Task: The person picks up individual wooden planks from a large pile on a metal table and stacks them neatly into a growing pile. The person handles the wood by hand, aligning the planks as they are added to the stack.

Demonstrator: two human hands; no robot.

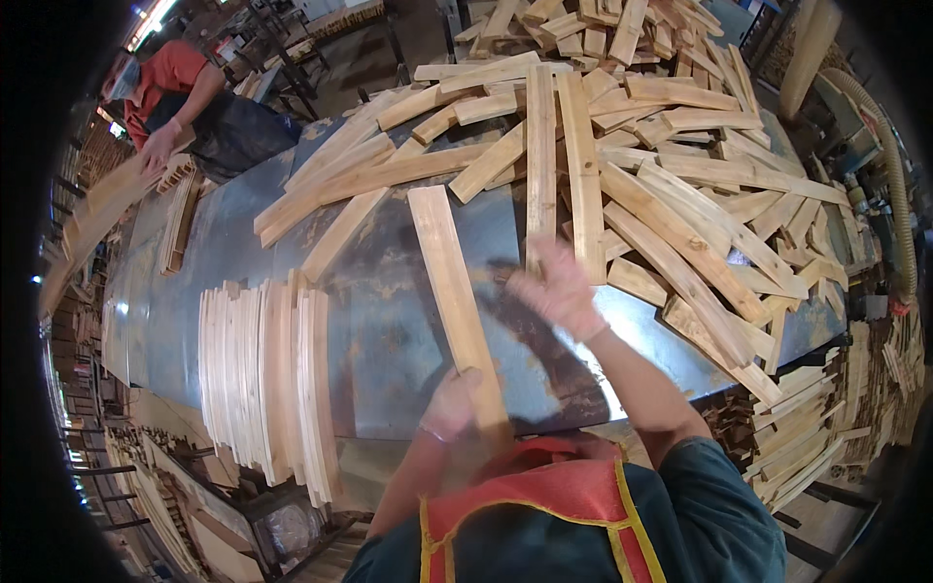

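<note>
My left hand [452,403] is closed around the lower part of a pale wooden board [449,277], which slants up and away from me over the metal tabletop [389,340]. My right hand [559,291], slightly blurred, is held over the table with its fingers apart and nothing in it. Just beyond its fingertips is the near end of a long upright-lying board [541,146]. A second long board [583,175] lies beside that one. To the left of my left hand, a row of thin boards [262,374] stands packed side by side.
A large jumbled heap of boards [680,107] covers the far and right parts of the table. At the far left, a person in a red shirt [180,87] handles boards near a small stack [180,219]. More boards [802,418] are piled at right. A ribbed hose [889,165] hangs there.
</note>
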